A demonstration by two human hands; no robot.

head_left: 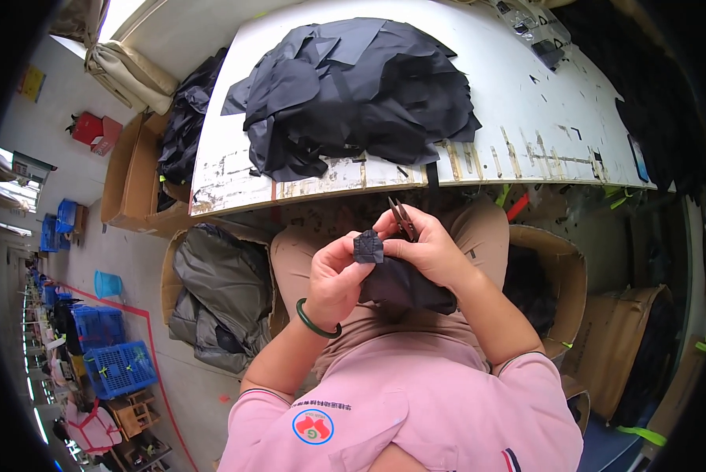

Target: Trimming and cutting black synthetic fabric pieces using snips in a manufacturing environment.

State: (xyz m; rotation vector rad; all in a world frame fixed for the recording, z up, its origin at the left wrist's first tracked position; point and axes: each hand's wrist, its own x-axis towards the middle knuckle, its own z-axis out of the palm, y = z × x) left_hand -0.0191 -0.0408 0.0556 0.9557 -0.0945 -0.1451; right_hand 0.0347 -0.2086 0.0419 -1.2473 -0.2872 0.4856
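Over my lap, my left hand (337,271) pinches the stitched end of a black fabric piece (368,247) between thumb and fingers. The rest of the dark cloth (409,288) hangs below and lies across my lap. My right hand (431,252) is closed around a pair of dark thread snips (402,218), whose pointed blades stick up past the fingers. Its thumb and fingertip also touch the right edge of the stitched end. Both hands are close together, just in front of the table's near edge.
A large heap of black fabric pieces (353,94) covers the left of the worn white table (541,118). Cardboard boxes (135,169) stand at the left. A grey-green bundle (221,283) fills a box beside my left leg; another box (556,275) is beside my right.
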